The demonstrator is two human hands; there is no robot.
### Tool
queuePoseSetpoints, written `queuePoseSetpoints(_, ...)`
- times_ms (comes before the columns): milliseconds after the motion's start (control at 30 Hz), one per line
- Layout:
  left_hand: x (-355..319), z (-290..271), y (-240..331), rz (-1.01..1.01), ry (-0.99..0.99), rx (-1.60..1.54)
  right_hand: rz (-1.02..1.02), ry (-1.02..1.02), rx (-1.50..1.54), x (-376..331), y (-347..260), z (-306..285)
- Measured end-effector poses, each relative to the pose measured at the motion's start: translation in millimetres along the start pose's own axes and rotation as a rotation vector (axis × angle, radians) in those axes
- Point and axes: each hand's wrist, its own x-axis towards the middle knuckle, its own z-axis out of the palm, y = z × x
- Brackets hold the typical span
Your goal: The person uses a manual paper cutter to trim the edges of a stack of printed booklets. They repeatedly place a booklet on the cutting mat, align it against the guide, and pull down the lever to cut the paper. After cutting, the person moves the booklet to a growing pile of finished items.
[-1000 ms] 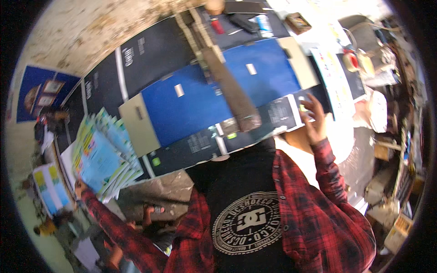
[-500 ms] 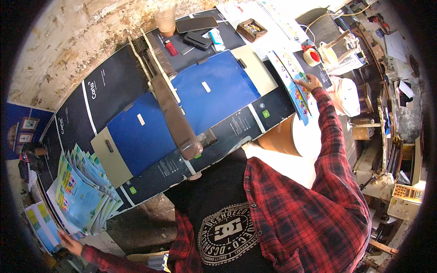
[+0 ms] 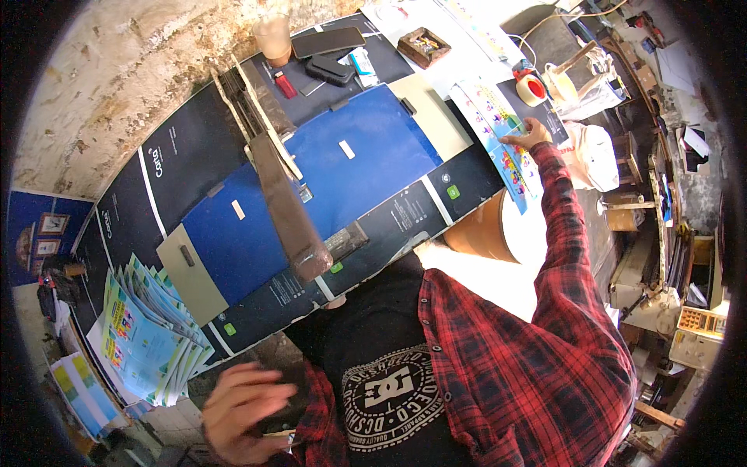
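Nearest the camera, the left hand [image 3: 237, 409] hangs below the table edge with fingers spread and loose, holding nothing, just beside the fanned stack [image 3: 148, 338] of printed sheets that overhangs the near-left corner, probably kept there for easy reach. Beyond lies the blue board [image 3: 327, 194] with a brown strip [image 3: 284, 206] across its middle, on the dark table [image 3: 179, 167]. Farther right, the right hand [image 3: 531, 136] presses fingertips down on a coloured sheet [image 3: 502, 132] at the table's right edge; whether it pinches the sheet cannot be told. A tape roll [image 3: 533, 88] and cup [image 3: 274, 39] crowd the far side, leaving little open room there
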Motion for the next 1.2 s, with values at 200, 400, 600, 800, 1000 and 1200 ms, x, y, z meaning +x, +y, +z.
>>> queuePoseSetpoints(200, 97.6, 69.4, -22.4, 0.19, -0.165, -0.279, 0.044, 0.076, 0.17, -10.0, 4.5, 11.4)
queuePoseSetpoints(400, 124.2, 148.4, -62.9, 0.093, -0.116, -0.513, -0.104, 0.377, 0.322, 4.2, 24.3, 44.7)
queuePoseSetpoints(600, 157.3, 157.6, -71.9, -0.035, 0.385, -0.316, -0.395, 0.254, 0.541, -70.4, -81.2, -19.9)
queuePoseSetpoints(800, 140.3, 148.0, -98.7, 0.174, 0.64, 0.045, -0.823, -0.381, 0.6, -213.4, -169.8, -54.1)
queuePoseSetpoints(1000, 100.7, 197.6, -139.8, -0.565, 0.579, -0.483, -1.046, -0.265, 0.182, -169.7, -227.6, 31.9)
queuePoseSetpoints(1200, 125.2, 186.1, -216.1, -0.512, 0.967, -0.458, -1.034, -0.04, 0.113, -149.4, -308.3, 56.7)
